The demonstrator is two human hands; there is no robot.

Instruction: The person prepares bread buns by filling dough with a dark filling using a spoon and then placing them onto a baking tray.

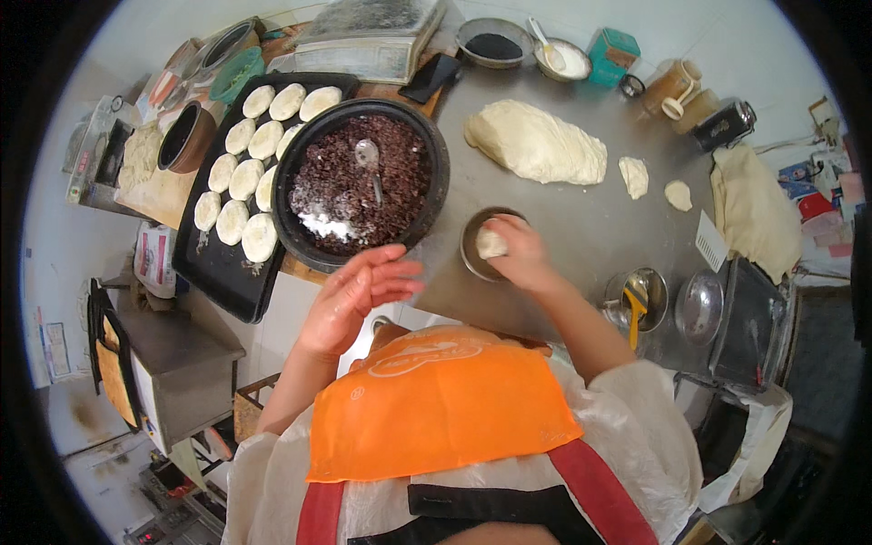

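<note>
My right hand (520,252) grips a pale ball of dough (491,242) over a small round metal bowl (470,243), whose contents my fingers mostly hide. My left hand (359,289) hovers with its fingers stretched out and nothing in them, at the near rim of a big black pan (440,186). Dark reddish-brown filling (318,168) fills that pan, with a patch of white powder on it and a metal spoon (367,156) lying in it. Beyond my right hand a large slab of dough (536,143) rests on the steel table (581,227).
Several flat round dough cakes (245,180) lie on a black baking tray (243,295) at left. Two small dough pieces (634,177) sit right of the slab. A metal bowl with a yellow-handled tool (635,309) stands at right. Bowls of black (493,45) and white powder (569,62) stand behind.
</note>
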